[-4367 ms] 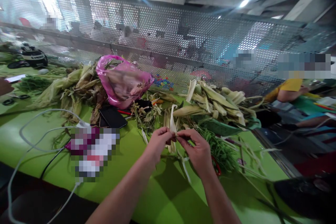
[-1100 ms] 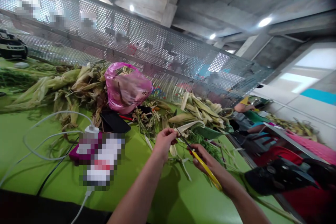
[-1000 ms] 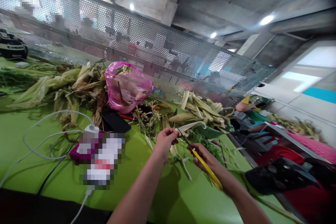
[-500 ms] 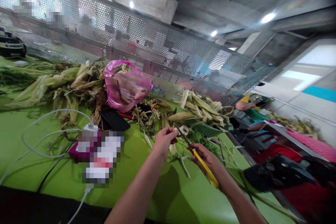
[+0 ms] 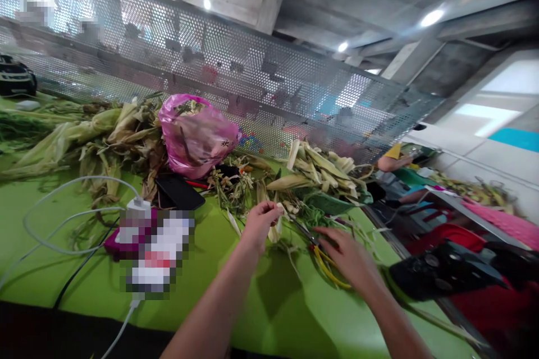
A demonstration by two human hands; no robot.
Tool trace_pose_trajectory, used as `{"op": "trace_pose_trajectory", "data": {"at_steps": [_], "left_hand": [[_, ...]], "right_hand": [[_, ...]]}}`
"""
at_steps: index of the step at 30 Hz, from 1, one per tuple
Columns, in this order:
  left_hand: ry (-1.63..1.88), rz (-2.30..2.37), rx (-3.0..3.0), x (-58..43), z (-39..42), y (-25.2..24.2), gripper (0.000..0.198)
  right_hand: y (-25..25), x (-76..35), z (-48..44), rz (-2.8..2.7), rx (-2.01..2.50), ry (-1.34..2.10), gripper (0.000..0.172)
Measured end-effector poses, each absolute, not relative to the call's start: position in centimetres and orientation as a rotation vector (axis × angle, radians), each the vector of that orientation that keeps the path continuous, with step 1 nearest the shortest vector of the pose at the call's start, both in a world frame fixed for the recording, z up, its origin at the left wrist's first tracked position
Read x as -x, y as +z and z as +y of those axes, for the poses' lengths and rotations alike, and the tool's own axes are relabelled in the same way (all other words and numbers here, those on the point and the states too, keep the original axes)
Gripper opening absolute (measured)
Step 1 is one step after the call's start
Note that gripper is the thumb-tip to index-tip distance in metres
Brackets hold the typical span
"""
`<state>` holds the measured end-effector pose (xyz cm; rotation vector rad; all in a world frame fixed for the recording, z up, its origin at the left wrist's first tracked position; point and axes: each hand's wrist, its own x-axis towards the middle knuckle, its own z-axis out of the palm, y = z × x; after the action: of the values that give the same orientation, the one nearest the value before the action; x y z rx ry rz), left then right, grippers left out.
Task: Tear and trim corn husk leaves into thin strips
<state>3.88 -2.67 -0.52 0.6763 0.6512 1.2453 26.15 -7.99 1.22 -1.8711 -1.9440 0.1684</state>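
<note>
My left hand [image 5: 261, 224] is closed in a pinch on a small pale piece of corn husk [image 5: 279, 209], which shows at the fingertips. Yellow-handled scissors [image 5: 322, 265] lie on the green table, blades pointing away to the upper left. Just over their handles is my right hand [image 5: 347, 255], its fingers stretched out and apart, holding nothing. Beyond both hands, a heap of dry corn husks [image 5: 320, 171] rests in a green container [image 5: 337, 203]. Loose husk strips and green scraps [image 5: 314, 216] are scattered between the hands and that heap.
A pink plastic bag [image 5: 197, 137] stands by a large husk pile [image 5: 95, 132] at the left. Near it are a dark phone [image 5: 179, 192], a purple power block [image 5: 113, 242] with white cables, and a blurred-out phone [image 5: 164, 252]. A perforated metal barrier [image 5: 252, 90] runs behind.
My right hand has let go of the scissors, which now lie on the table, and its fingers have opened. My left hand still pinches the husk piece in about the same place.
</note>
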Motion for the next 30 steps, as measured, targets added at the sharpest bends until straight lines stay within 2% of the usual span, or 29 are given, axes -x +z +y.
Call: {"op": "trace_pose_trajectory", "data": {"at_steps": [3, 6, 17, 25, 30], "left_hand": [[1.252, 0.646, -0.715, -4.2, -2.7, -0.8, 0.028], [1.28, 0.647, -0.744, -4.4, -2.6, -1.0, 0.029], [1.301, 0.726, -0.955, -5.7, -2.8, -1.8, 0.03], [1.28, 0.74, -1.006, -6.5, -3.4, -1.9, 0.025], [1.233, 0.775, -1.058, -6.9, -3.5, -2.1, 0.022]], "right_hand": [[2.2, -22.1, -7.1, -1.677, 1.529, 0.599, 0.033], [2.0, -18.9, -6.1, -1.478, 1.377, 0.762, 0.038], [0.2, -18.8, -6.0, -1.527, 1.459, 0.361, 0.025], [-0.7, -19.7, -6.7, -1.524, 1.421, 0.428, 0.03], [-1.1, -19.8, -7.0, -1.574, 1.463, 0.271, 0.027]]}}
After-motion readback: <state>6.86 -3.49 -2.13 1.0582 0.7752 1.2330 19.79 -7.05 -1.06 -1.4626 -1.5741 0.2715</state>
